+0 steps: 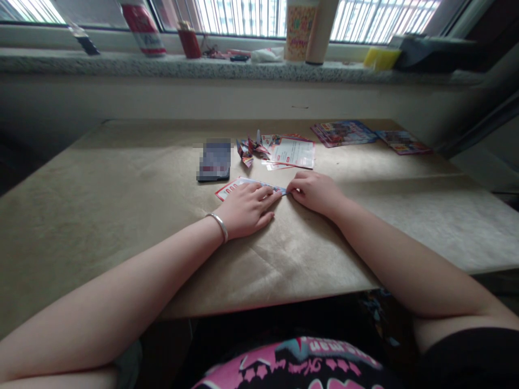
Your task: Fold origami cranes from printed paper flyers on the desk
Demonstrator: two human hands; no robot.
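Observation:
A folded strip of printed paper (230,189), white with a red edge and some blue, lies flat on the table in front of me. Across it rests my left hand (250,208), fingers stretched out and pressing it down, hiding its middle; a silver bangle is on that wrist. My right hand (311,190) pinches the paper's narrow right tip between thumb and bent fingers. Just beyond the hands are small folded paper shapes (245,152) in dark and red colours. Beside them lies a small pile of printed cards (297,152), a white text side uppermost.
A blurred phone-like dark slab (214,160) lies behind my left hand. Colourful card stacks (344,133) sit at the table's back right. The windowsill (227,69) holds a red and white can (144,28), a red holder (189,43), a patterned cup (299,32) and a yellow object (381,58).

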